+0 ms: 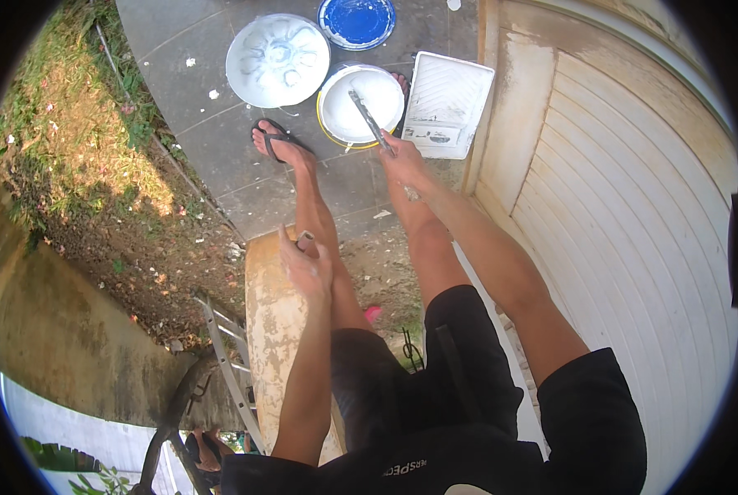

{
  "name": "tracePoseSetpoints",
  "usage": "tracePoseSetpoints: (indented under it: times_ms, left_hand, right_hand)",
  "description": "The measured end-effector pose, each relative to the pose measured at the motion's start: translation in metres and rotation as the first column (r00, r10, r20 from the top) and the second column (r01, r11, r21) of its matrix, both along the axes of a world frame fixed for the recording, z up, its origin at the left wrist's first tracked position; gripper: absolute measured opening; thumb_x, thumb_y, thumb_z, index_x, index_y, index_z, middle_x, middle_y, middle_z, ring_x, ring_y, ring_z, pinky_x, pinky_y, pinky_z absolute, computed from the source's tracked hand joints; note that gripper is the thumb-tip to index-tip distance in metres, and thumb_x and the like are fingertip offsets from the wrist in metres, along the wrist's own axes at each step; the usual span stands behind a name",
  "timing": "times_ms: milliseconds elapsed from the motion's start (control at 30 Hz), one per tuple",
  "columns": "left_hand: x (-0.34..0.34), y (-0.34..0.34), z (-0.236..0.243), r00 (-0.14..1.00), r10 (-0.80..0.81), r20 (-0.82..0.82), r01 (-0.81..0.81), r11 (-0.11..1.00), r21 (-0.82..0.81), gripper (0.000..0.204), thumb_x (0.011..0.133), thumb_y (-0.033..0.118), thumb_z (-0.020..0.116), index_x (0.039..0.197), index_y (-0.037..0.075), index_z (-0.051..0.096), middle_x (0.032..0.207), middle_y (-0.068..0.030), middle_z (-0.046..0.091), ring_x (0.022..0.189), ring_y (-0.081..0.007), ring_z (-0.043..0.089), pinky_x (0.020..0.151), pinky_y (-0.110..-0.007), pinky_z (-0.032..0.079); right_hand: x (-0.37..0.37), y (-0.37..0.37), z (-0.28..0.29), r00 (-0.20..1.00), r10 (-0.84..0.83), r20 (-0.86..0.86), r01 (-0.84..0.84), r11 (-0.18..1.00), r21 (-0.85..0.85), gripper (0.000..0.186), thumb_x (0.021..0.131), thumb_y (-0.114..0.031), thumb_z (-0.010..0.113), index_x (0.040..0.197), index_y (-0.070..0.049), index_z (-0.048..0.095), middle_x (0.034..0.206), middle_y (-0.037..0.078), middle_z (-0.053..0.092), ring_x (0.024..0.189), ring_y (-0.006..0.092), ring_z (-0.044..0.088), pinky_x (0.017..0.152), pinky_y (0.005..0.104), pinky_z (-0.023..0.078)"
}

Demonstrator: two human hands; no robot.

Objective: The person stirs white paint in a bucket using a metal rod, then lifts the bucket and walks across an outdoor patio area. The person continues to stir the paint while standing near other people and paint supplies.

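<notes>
From the head camera, looking straight down: the person's right hand (403, 163) is closed around the handle of a paint-caked stirring stick (370, 120), its far end angled down into the open paint bucket (360, 106), a round pail full of white paint with a yellow rim, standing on the grey paving just in front of the feet. That reach lets the stick dip without bending lower. The stick looks dark and narrow, coated with paint along its length. The left hand (306, 266) hangs lower, fingers curled about a small pale object; what it is, and how firmly it is gripped, cannot be told. Beside the bucket lie a white lid (277, 59), a blue lid (357, 21) and a white roller tray (446, 104), all within arm's reach.
</notes>
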State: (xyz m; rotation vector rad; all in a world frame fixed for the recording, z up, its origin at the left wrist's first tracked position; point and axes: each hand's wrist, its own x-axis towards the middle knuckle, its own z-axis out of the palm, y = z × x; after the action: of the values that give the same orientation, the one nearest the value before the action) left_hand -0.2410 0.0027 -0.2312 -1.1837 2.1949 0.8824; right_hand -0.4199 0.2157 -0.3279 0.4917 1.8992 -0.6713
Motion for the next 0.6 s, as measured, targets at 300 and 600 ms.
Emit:
tracePoseSetpoints:
  times_ms: [300,600]
  left_hand:
    - [0.004,-0.002,-0.003,1.000,-0.027,0.003,0.027,1.000,0.012,0.079,0.079,0.015,0.069,0.150,0.001,0.034,0.133,-0.0211,0.055,0.122,-0.0399,0.053,0.103,-0.049,0.041]
    - [-0.003,-0.003,0.002,0.996,-0.021,0.082,0.018,0.999,0.037,0.077,0.080,0.015,0.068,0.148,0.001,0.036,0.132,-0.0209,0.055,0.122,-0.0393,0.052,0.103,-0.049,0.042]
  right_hand:
    - [0.023,0.007,-0.005,0.962,0.080,-0.261,-0.068,0.996,0.054,0.053,0.093,-0.021,0.059,0.145,-0.022,0.053,0.077,0.011,0.068,0.054,0.0172,0.060,0.054,0.0322,0.050]
    - [0.020,0.014,-0.006,0.998,-0.018,-0.068,0.023,0.998,0.065,0.053,0.095,-0.017,0.056,0.147,-0.015,0.049,0.065,0.004,0.059,0.049,0.0117,0.054,0.047,0.0290,0.044]
